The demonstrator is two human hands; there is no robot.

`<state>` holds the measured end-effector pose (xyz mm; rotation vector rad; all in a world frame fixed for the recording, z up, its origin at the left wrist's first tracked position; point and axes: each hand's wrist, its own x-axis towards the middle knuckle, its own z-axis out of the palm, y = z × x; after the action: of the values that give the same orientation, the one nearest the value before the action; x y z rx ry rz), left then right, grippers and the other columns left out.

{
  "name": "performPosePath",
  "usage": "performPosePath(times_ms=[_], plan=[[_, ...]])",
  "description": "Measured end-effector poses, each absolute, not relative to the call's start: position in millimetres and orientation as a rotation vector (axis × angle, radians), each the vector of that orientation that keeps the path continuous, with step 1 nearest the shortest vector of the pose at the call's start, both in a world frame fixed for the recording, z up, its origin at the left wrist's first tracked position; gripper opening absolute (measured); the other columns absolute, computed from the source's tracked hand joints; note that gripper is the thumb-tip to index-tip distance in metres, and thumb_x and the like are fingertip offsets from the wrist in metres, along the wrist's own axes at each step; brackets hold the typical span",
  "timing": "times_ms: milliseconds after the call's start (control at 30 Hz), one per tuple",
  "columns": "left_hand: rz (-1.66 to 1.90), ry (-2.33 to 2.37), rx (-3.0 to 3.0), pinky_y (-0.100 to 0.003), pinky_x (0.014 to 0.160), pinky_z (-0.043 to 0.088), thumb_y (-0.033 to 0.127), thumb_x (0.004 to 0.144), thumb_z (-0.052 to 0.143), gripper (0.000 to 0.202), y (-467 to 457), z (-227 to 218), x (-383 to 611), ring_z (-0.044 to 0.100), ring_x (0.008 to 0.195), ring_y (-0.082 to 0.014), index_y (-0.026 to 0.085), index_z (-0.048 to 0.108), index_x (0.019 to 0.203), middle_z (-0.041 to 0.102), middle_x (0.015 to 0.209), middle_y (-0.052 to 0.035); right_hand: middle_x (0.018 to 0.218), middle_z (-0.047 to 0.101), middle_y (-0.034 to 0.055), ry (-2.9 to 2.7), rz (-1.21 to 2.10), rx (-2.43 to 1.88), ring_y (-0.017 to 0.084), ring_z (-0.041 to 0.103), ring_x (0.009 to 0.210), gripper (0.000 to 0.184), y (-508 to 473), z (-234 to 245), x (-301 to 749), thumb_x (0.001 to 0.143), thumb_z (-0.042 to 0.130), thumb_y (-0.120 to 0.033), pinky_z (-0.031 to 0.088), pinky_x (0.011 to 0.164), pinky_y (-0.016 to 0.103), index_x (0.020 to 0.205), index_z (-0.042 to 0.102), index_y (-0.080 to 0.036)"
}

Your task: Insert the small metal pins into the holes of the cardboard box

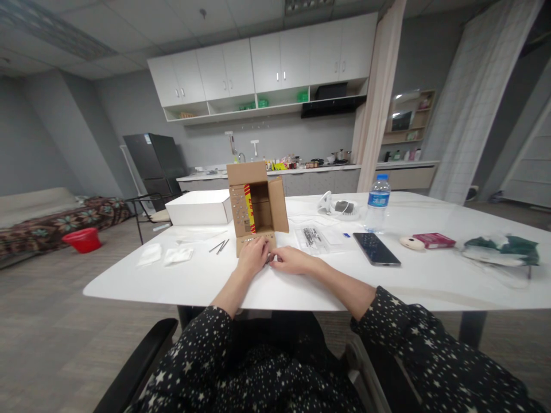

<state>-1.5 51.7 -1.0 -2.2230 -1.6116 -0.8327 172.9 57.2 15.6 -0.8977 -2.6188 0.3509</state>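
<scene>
An open cardboard box (279, 203) stands upright on the white table in front of me, its opening facing me and its flaps spread. Small shiny dots cover its left flap, and a similar row runs along the lower flap near my fingers. My left hand (253, 255) rests on that lower flap, its fingers closed over it. Beside it, my right hand (293, 260) has its fingers pinched together, nearly touching the left thumb. Something small and dark may be between the fingertips, too small to make out. A clear plastic packet of dark pieces (310, 238) lies right of the box.
Left of the box are thin metal rods (222, 246), white tissues (178, 256) and a white box (200, 207). To the right lie a phone (376, 249), a water bottle (379, 201), a dark red box (434, 240), a green bundle (501, 250) and a white cabled device (343, 209).
</scene>
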Motion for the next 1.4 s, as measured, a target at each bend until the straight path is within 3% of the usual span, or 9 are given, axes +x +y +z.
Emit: performPosePath(times_ms=[600, 1400], plan=[[-0.748, -1.670, -2.280, -0.034, 0.088, 0.043, 0.023, 0.094, 0.038, 0.024, 57.4, -6.6, -0.4, 0.061, 0.102, -0.0221, 0.021, 0.058, 0.106, 0.068, 0.106, -0.0073, 0.083, 0.070, 0.0070, -2.616, 0.374, -0.900, 0.018, 0.062, 0.075, 0.021, 54.9, 17.3, 172.8, 0.085, 0.055, -0.025, 0.038, 0.064, 0.024, 0.100, 0.067, -0.016], [-0.707, -1.677, -2.347, -0.032, 0.078, 0.044, 0.020, 0.091, 0.039, 0.022, 57.2, -7.5, 0.4, 0.062, 0.091, -0.0228, 0.020, 0.061, 0.095, 0.068, 0.094, -0.0077, 0.082, 0.068, 0.0063, -2.601, 0.398, -0.890, 0.016, 0.058, 0.070, 0.019, 52.6, 19.1, 171.9, 0.084, 0.055, -0.023, 0.037, 0.062, 0.024, 0.096, 0.067, -0.015]])
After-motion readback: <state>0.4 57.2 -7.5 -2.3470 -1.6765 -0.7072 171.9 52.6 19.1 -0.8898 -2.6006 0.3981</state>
